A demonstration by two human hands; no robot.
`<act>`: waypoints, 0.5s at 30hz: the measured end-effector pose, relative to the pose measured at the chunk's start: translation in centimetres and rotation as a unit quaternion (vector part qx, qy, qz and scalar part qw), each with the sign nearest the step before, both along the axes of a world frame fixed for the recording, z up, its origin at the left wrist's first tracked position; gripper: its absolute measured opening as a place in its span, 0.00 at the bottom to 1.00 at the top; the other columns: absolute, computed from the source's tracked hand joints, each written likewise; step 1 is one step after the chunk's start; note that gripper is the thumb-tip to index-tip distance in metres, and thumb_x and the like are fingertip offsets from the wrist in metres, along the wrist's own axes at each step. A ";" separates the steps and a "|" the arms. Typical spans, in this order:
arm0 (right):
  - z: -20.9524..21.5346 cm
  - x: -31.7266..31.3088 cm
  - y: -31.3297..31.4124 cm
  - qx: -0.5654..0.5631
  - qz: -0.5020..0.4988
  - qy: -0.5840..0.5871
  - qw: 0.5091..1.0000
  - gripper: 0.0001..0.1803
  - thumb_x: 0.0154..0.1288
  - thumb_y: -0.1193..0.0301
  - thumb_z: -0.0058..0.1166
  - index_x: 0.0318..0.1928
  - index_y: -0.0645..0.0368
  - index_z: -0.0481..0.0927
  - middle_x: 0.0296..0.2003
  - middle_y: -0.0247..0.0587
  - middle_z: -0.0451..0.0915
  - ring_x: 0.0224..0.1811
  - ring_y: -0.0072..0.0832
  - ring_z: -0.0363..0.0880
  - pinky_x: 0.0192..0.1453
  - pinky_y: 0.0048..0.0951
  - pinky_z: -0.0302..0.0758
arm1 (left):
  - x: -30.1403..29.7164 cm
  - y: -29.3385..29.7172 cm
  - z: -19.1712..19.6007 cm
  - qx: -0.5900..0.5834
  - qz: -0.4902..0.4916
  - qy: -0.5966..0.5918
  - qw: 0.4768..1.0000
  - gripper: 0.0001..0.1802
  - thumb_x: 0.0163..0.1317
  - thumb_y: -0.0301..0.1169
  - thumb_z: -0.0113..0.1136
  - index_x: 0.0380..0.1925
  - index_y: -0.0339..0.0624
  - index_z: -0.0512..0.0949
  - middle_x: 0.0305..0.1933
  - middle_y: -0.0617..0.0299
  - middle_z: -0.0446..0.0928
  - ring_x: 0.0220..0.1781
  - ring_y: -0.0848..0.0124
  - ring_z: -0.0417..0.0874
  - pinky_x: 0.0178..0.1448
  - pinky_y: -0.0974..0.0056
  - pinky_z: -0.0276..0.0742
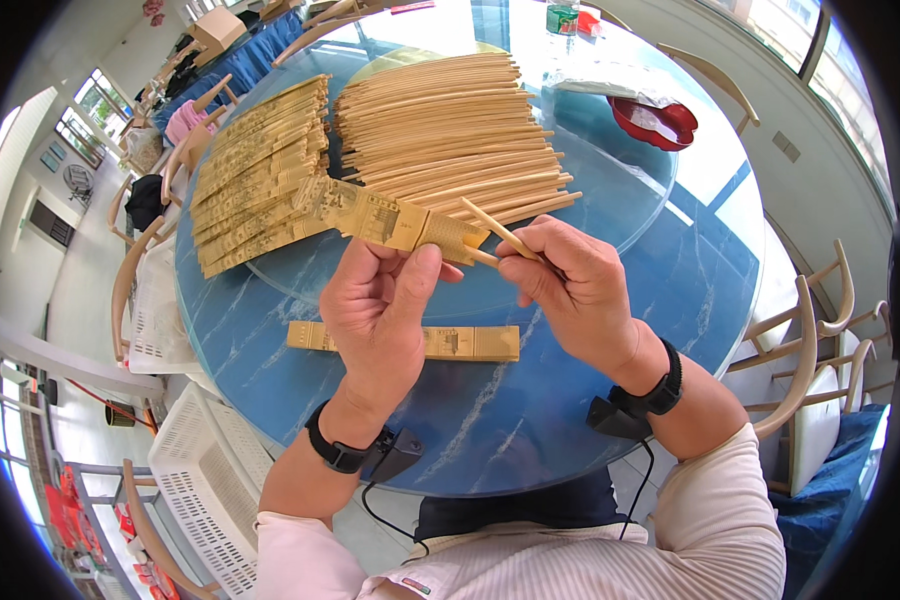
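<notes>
A gold printed paper chopstick sleeve (395, 222) is pinched between the thumb and fingers of my left hand (378, 310). At its right end, my right hand (575, 285) grips a pair of wooden chopsticks (497, 226). One stick's tip meets or enters the sleeve's end; the other slants up, its tip outside, across the sleeve's corner. Below my hands another gold sleeve (475, 343) lies flat on the table, partly hidden by my left hand. Beyond them are a wide pile of loose chopsticks (450, 125) and, to its left, overlapping rows of gold sleeves (260, 175).
The round blue marbled table (530, 420) carries a glass turntable. A red dish (655, 125) with a plastic bag sits at the far right, near a green-and-clear container (562, 18). Wooden chairs (805, 345) surround the table; a white plastic basket (205, 480) stands at the near left.
</notes>
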State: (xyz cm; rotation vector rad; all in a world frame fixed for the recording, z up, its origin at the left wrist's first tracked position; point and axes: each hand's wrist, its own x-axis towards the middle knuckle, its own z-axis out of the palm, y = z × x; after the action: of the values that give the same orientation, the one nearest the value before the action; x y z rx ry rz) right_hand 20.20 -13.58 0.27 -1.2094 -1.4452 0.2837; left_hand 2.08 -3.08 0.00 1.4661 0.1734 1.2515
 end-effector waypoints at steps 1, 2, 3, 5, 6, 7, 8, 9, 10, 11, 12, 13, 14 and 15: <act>-0.1 -0.1 0.2 0.011 -0.001 -0.009 1.000 0.06 0.80 0.77 0.62 0.49 0.69 0.84 0.33 0.35 0.83 0.27 0.18 0.81 0.30 0.21 0.76 | 0.0 0.0 -0.1 0.000 0.002 0.007 1.000 0.08 0.80 0.24 0.59 0.54 0.33 0.80 0.50 0.55 0.89 0.45 0.71 0.90 0.49 0.60 0.92; -0.2 -0.2 0.3 0.022 -0.001 -0.019 1.000 0.07 0.80 0.76 0.62 0.50 0.70 0.85 0.33 0.35 0.83 0.27 0.18 0.81 0.30 0.22 0.76 | 0.0 -0.1 -0.2 -0.001 0.005 0.013 1.000 0.08 0.80 0.24 0.59 0.54 0.33 0.80 0.49 0.55 0.89 0.45 0.71 0.90 0.49 0.60 0.92; -0.3 -0.4 0.4 0.033 0.000 -0.028 0.999 0.08 0.80 0.76 0.62 0.51 0.70 0.85 0.33 0.36 0.83 0.26 0.19 0.80 0.29 0.22 0.76 | 0.0 -0.1 -0.2 -0.004 0.010 0.004 1.000 0.07 0.80 0.24 0.59 0.53 0.33 0.80 0.49 0.55 0.89 0.45 0.71 0.90 0.48 0.61 0.92; 0.0 -0.3 0.3 0.011 0.006 -0.045 0.999 0.08 0.77 0.77 0.66 0.50 0.68 0.84 0.33 0.42 0.82 0.27 0.32 0.79 0.31 0.30 0.76 | -0.2 0.2 0.0 -0.001 0.028 -0.012 1.000 0.06 0.81 0.24 0.58 0.52 0.34 0.80 0.49 0.56 0.88 0.45 0.72 0.90 0.48 0.61 0.91; 0.0 -0.3 0.3 0.000 0.009 -0.054 0.999 0.09 0.75 0.77 0.67 0.50 0.66 0.84 0.33 0.46 0.82 0.28 0.39 0.79 0.32 0.34 0.76 | -0.3 0.2 0.4 -0.012 0.041 -0.020 0.999 0.05 0.81 0.24 0.59 0.50 0.34 0.79 0.47 0.56 0.89 0.43 0.73 0.90 0.48 0.63 0.89; -0.1 -0.2 0.1 -0.008 0.010 -0.062 0.998 0.09 0.75 0.77 0.67 0.51 0.66 0.84 0.33 0.47 0.82 0.28 0.40 0.79 0.33 0.34 0.76 | -0.1 0.2 0.7 -0.025 0.049 -0.030 0.998 0.04 0.80 0.24 0.60 0.48 0.34 0.79 0.46 0.56 0.89 0.42 0.74 0.90 0.48 0.66 0.87; -0.2 -0.1 0.0 -0.016 0.011 -0.071 0.997 0.09 0.75 0.77 0.66 0.51 0.67 0.84 0.33 0.48 0.82 0.29 0.41 0.79 0.33 0.35 0.76 | -0.1 0.3 0.9 -0.038 0.057 -0.041 0.997 0.04 0.80 0.24 0.61 0.46 0.34 0.78 0.44 0.56 0.89 0.40 0.74 0.90 0.49 0.68 0.85; -0.2 -0.1 0.0 -0.024 0.012 -0.079 0.997 0.09 0.76 0.77 0.66 0.52 0.67 0.84 0.33 0.49 0.82 0.29 0.42 0.79 0.34 0.36 0.76 | -0.1 0.4 0.9 -0.038 0.061 -0.045 0.996 0.04 0.80 0.24 0.61 0.46 0.34 0.78 0.43 0.56 0.89 0.40 0.75 0.90 0.48 0.69 0.84; -0.2 -0.2 0.1 -0.018 0.015 -0.074 0.997 0.09 0.76 0.77 0.66 0.52 0.67 0.84 0.32 0.49 0.81 0.29 0.42 0.79 0.33 0.36 0.76 | -0.2 0.5 1.0 -0.039 0.063 -0.049 0.996 0.04 0.80 0.24 0.61 0.45 0.35 0.78 0.42 0.56 0.89 0.39 0.75 0.90 0.48 0.69 0.84; -0.3 -0.4 0.2 -0.013 0.018 -0.069 0.997 0.08 0.77 0.76 0.65 0.51 0.67 0.84 0.31 0.49 0.81 0.28 0.42 0.79 0.33 0.35 0.76 | -0.3 0.6 1.0 -0.040 0.064 -0.054 0.996 0.04 0.80 0.24 0.61 0.44 0.35 0.77 0.42 0.57 0.89 0.39 0.75 0.90 0.48 0.70 0.83; -0.4 -0.5 0.3 -0.008 0.020 -0.063 0.998 0.08 0.77 0.76 0.65 0.51 0.67 0.84 0.31 0.49 0.80 0.28 0.41 0.79 0.33 0.35 0.76 | -0.4 0.7 1.0 -0.037 0.060 -0.055 0.996 0.04 0.80 0.25 0.61 0.45 0.35 0.78 0.42 0.57 0.89 0.39 0.75 0.90 0.48 0.70 0.83; -0.3 -0.4 0.2 -0.022 0.029 -0.051 0.998 0.08 0.79 0.75 0.64 0.50 0.67 0.84 0.29 0.47 0.79 0.27 0.39 0.78 0.33 0.34 0.75 | -0.4 0.9 0.8 -0.036 0.055 -0.056 0.996 0.05 0.80 0.25 0.62 0.45 0.35 0.78 0.42 0.58 0.89 0.39 0.75 0.90 0.48 0.70 0.83; -0.1 -0.4 0.1 -0.036 0.036 -0.038 0.998 0.08 0.80 0.73 0.62 0.50 0.67 0.84 0.28 0.45 0.79 0.27 0.36 0.78 0.32 0.34 0.74 | -0.4 1.0 0.7 -0.034 0.049 -0.057 0.997 0.05 0.80 0.26 0.62 0.45 0.35 0.78 0.42 0.58 0.89 0.39 0.75 0.90 0.48 0.71 0.83; 0.2 -0.3 0.0 -0.049 0.044 -0.026 0.997 0.09 0.82 0.72 0.61 0.50 0.67 0.84 0.27 0.44 0.78 0.26 0.33 0.77 0.32 0.33 0.74 | -0.4 1.0 0.7 -0.034 0.042 -0.051 0.997 0.05 0.80 0.26 0.63 0.45 0.35 0.78 0.42 0.59 0.89 0.39 0.76 0.89 0.48 0.71 0.82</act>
State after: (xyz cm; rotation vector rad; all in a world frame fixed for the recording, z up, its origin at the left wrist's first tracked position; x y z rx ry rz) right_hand 19.85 -13.56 0.42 -1.2426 -1.5460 0.3905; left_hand 1.70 -2.09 0.71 1.3448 0.2084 1.3716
